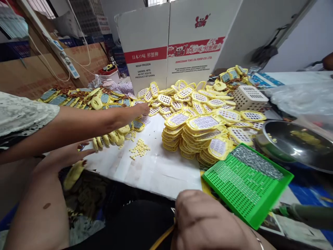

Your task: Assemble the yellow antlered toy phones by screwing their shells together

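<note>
My left hand (69, 152) reaches out at the left, its fingers stretched apart beside the near edge of the table. Just below it a yellow plastic casing (74, 175) with reddish wire at its end hangs over a dark container (85, 191); I cannot tell whether they touch. Low in front, my right hand (203, 218) is closed in a fist. A thin yellow strip (162, 238) shows beside it, but what the fingers hold is hidden. Stacked yellow keypad casings (203, 128) with white button faces stand on the white tabletop (156, 166), near small yellow buttons (139, 149).
Another person's arm (104, 118) reaches across from the left to the casings. A green tray (241, 187) holds small metal parts. To its right are a metal bowl (299, 139) and a dark green tool (304, 213). A white carton panel (171, 45) stands behind.
</note>
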Demonstrator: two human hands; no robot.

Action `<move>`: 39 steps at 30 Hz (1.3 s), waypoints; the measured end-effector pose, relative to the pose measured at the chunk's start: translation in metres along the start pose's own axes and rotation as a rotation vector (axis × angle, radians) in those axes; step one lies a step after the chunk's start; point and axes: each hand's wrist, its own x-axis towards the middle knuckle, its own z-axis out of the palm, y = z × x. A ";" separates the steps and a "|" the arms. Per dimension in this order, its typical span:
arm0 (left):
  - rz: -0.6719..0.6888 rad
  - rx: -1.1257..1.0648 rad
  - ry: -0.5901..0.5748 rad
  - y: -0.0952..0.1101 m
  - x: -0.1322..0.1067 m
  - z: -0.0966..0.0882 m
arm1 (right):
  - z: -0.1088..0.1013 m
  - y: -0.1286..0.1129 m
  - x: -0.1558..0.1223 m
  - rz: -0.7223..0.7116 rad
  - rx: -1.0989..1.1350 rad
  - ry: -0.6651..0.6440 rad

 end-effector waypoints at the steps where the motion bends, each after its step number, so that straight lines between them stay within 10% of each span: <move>1: 0.012 -0.013 0.062 0.008 0.005 0.004 | -0.003 0.004 0.001 0.003 -0.086 -0.023; 10: 0.309 0.015 0.403 0.093 0.090 0.057 | -0.029 0.044 -0.001 0.169 -0.778 0.349; 27: 0.314 -0.018 0.565 0.079 0.090 0.096 | 0.018 0.082 0.011 0.279 -0.677 0.159; 35: 0.162 -0.101 0.617 0.078 0.104 0.083 | 0.032 0.093 0.008 0.333 -0.595 0.137; 39: 0.003 -0.431 0.839 0.064 0.108 0.063 | 0.036 0.096 0.004 0.386 -0.541 0.146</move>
